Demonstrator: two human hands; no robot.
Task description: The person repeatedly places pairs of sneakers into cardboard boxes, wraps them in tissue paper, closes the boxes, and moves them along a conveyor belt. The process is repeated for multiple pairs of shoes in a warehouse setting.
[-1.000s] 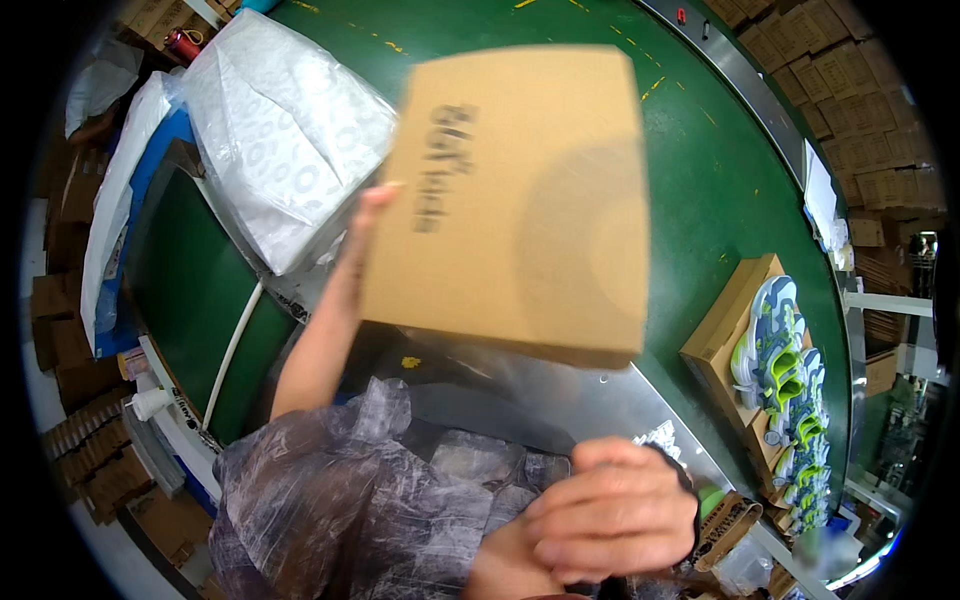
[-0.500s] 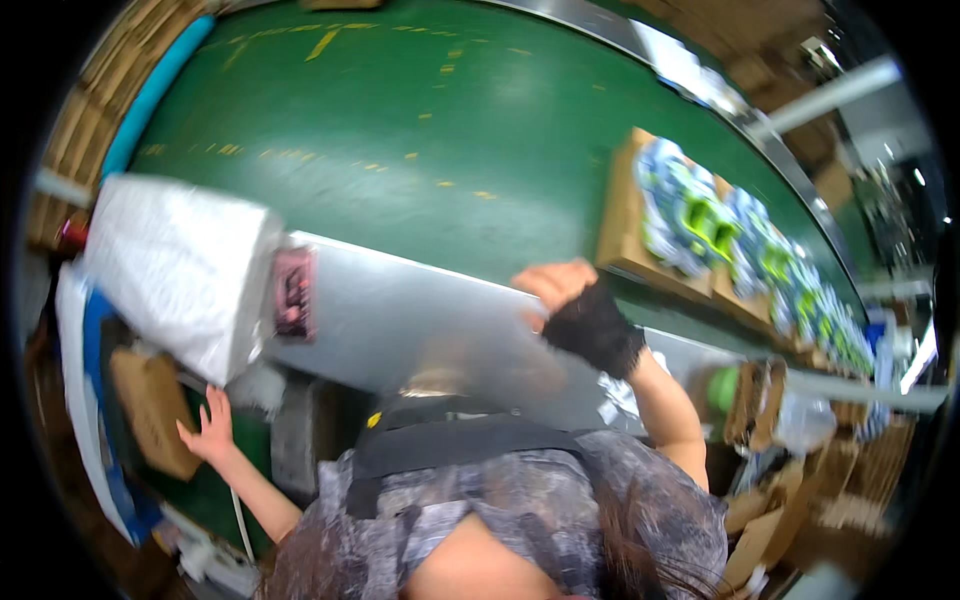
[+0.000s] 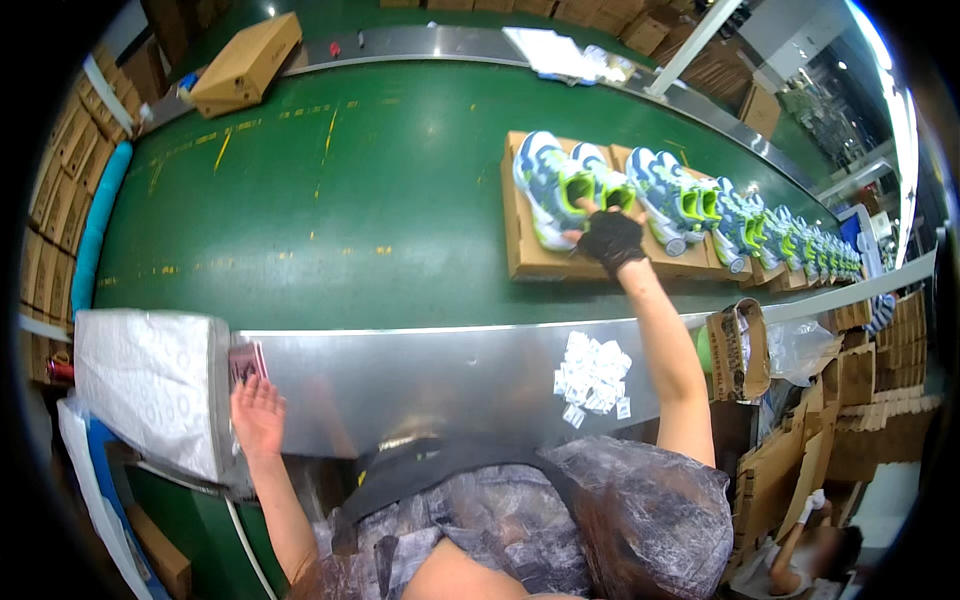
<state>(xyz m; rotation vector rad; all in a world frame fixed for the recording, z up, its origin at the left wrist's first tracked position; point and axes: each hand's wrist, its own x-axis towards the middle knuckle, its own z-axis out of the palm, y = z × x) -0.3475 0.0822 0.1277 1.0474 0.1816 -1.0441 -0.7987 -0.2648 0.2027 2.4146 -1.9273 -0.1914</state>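
Note:
My right hand [image 3: 607, 240], in a black fingerless glove, is at the heels of the nearest pair of blue, white and lime sneakers [image 3: 543, 185]. Its thumb and fingers are apart, reaching around the heel openings; the fingertips are partly hidden. That pair rests on a brown shoe box [image 3: 515, 240]. My left hand [image 3: 258, 415] is open and empty, palm up, fingers over the near end of a small stack of pink and dark cards [image 3: 248, 362]. Left of it is a large block wrapped in white paper [image 3: 150, 385].
Several more sneaker pairs on boxes [image 3: 745, 235] line the green belt [image 3: 400, 200] to the right. Small white packets [image 3: 592, 375] lie piled on the metal ledge [image 3: 450, 365]. A closed carton [image 3: 245, 65] sits at far left. Another person [image 3: 815, 550] is at lower right.
My right hand has moved forward to the nearest sneakers. My left hand has risen from beside the lower box to the card stack. The view has shifted, uncovering the white packets.

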